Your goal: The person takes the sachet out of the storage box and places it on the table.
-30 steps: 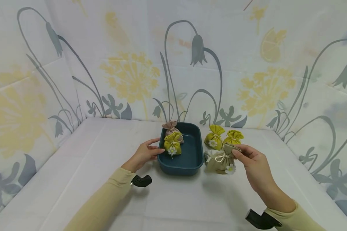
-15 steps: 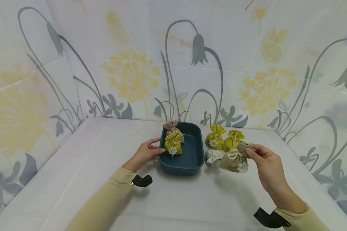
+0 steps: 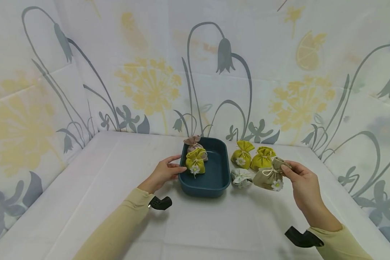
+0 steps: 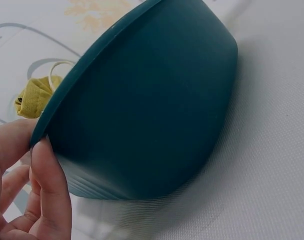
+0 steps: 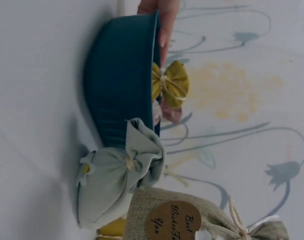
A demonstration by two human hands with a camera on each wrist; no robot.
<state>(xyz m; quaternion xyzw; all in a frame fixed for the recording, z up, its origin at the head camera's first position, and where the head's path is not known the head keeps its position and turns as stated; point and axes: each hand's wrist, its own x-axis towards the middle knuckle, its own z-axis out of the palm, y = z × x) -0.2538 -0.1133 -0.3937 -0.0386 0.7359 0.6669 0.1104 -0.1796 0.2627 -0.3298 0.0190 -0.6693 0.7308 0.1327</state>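
Observation:
My left hand (image 3: 160,174) pinches the left rim of a dark teal basin (image 3: 201,192) between thumb and fingers, close up in the left wrist view (image 4: 42,170). Inside lie a yellow drawstring pouch (image 3: 195,164) with a white flower and a pink pouch (image 3: 192,141) behind it. Right of the basin, my right hand (image 3: 307,189) grips the gathered neck of a khaki drawstring pouch (image 3: 267,178). A flower hangs on this pouch; in the right wrist view it shows a round brown label (image 5: 172,220). Just left of it sits a pale grey pouch (image 3: 241,177).
Two more yellow pouches (image 3: 242,156) stand behind the grey and khaki ones, right of the basin. A white cloth (image 3: 208,224) covers the table, and a flower-patterned curtain (image 3: 156,54) rises behind it. Black wrist devices (image 3: 303,237) sit at both cuffs.
My right hand has moved to the right with the khaki pouch, from in front of the grey pouch to beside it, uncovering the grey one. The left hand stays on the basin rim.

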